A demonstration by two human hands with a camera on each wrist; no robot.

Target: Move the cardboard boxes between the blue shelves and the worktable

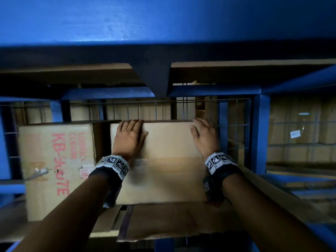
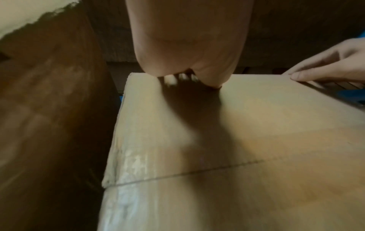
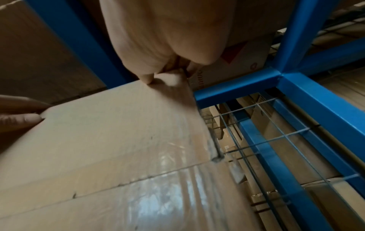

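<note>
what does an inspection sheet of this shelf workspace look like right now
surface: flattened cardboard sheet lining the blue shelf; its front edge is ragged.
job's things: plain cardboard box on the shelf, taped top seam; printed box with red lettering beside it on the left, torn tape on its face.
clutter: nothing seen.
hands: left hand and right hand lie on the plain box's top, fingers hooked over its far edge.
cables: nothing seen.
surroundings: wire mesh behind and right of the box, more cartons beyond it; dim light, shelf level close overhead.
</note>
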